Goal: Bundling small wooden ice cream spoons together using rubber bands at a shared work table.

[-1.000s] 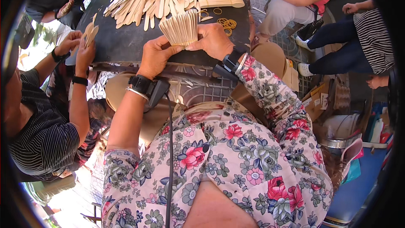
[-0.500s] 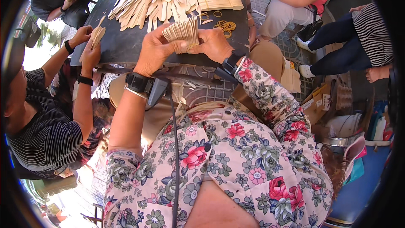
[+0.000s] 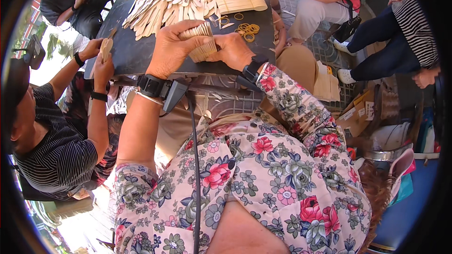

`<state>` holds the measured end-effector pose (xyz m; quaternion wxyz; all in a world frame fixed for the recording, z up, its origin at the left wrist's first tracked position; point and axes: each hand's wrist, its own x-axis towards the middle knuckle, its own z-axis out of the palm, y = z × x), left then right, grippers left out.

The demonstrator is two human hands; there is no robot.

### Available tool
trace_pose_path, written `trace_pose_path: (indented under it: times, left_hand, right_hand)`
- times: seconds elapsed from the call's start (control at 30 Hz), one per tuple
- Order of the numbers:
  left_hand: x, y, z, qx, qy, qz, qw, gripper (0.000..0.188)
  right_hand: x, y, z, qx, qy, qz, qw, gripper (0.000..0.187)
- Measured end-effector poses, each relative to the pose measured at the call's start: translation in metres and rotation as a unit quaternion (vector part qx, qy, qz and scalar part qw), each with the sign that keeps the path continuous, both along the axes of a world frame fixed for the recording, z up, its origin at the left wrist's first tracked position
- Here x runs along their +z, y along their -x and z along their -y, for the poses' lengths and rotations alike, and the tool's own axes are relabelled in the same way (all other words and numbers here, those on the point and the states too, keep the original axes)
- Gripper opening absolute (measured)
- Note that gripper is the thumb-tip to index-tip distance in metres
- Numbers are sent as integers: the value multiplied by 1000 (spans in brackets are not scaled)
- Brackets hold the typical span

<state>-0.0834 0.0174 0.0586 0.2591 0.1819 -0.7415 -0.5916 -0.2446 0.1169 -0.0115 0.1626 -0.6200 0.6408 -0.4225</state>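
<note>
Slightly tilted, stick bundle, long axis pointing away

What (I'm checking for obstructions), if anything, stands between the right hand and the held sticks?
Nothing visible: the right hand appears to touch the right edge of the wooden sticks, gripped by the left hand.

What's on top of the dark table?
A heap of wooden sticks, a neat stick bundle and yellow rubber bands. The heap hides the part of the table beneath it.
</note>
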Motion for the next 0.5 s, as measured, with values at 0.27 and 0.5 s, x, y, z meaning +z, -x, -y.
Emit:
trace_pose_path:
  times: [0.27, 0.5]
  left_hand:
    - [9, 1, 13, -17, 69, 47, 996, 25]
    - [21, 6, 14, -74, 127, 110, 983, 20]
  right_hand:
    - [-2, -1, 1, 5, -1, 21, 1000, 32]
    - [-3, -2, 2, 2, 9, -7, 1000, 32]
